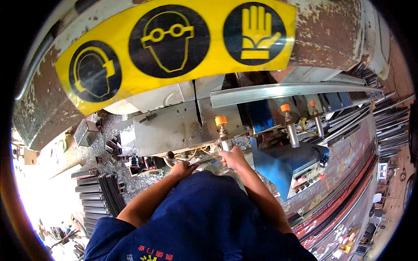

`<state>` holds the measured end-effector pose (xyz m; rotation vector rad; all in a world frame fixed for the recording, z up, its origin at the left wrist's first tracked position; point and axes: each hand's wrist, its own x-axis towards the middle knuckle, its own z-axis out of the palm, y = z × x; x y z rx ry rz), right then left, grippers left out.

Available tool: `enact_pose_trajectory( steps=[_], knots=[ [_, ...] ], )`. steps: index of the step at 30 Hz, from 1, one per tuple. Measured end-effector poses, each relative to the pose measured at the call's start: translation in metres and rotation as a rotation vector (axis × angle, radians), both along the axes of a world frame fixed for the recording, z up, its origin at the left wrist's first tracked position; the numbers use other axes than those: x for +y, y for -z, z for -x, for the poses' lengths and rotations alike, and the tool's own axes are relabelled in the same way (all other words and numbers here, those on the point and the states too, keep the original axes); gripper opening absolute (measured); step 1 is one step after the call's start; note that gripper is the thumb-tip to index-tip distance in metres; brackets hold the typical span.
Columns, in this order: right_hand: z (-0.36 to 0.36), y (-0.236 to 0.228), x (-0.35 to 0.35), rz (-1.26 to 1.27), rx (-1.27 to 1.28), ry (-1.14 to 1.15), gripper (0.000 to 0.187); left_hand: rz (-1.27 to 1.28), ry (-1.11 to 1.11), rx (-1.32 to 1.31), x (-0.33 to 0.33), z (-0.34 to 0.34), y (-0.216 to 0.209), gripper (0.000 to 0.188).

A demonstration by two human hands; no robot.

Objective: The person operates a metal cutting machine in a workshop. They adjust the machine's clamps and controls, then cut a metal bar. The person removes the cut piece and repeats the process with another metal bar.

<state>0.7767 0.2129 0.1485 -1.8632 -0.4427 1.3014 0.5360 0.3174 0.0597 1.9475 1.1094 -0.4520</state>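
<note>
My left hand (183,168) is closed on one end of a thin metal strip (204,159), low against the front of my dark blue shirt (213,209). The strip slants up and right toward my right hand (234,157), whose fingers are curled; what they grip is partly hidden. Just above that hand stands an orange-tipped clamp (224,134) at the front edge of a grey metal machine table (167,128). A dark slot (198,108) cuts through the table. Behind the clamp, a long silvery metal profile (278,90) stretches to the right.
A worn machine guard with a yellow safety sign (213,37) overhangs the far side. Two more orange-tipped clamps (291,128) (318,119) and a blue housing (283,163) stand to the right. Stacked dark profiles (98,198) lie left, among metal shavings (143,185).
</note>
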Motion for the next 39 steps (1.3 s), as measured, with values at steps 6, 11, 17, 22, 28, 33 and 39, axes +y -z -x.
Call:
enact_pose_trajectory(
  steps=[6,11,17,22,28,33,39],
  knots=[
    [0.001,-0.014,0.003,0.052,-0.014,-0.029,0.024,0.063,-0.003,-0.028,0.008,-0.003,-0.095,0.073],
    [0.001,-0.008,0.000,-0.009,0.055,0.017,0.019,0.025,0.006,-0.020,0.004,-0.003,-0.103,0.070],
    [-0.001,-0.004,0.000,-0.001,0.001,0.006,0.025,0.066,-0.029,-0.058,0.003,0.000,-0.079,0.071],
    [-0.001,-0.009,0.002,0.006,0.068,-0.010,0.022,0.140,-0.059,-0.287,0.003,0.012,0.001,0.067],
    [-0.001,0.006,-0.001,0.010,0.011,0.001,0.023,0.177,-0.121,-0.230,-0.004,0.012,-0.013,0.066],
    [-0.001,0.004,-0.002,0.013,-0.017,-0.001,0.023,0.066,0.003,-0.063,0.005,0.005,-0.093,0.063],
    [-0.004,-0.003,-0.007,-0.073,0.073,-0.001,0.028,0.200,-0.039,-0.071,0.009,0.003,-0.085,0.068]
  ],
)
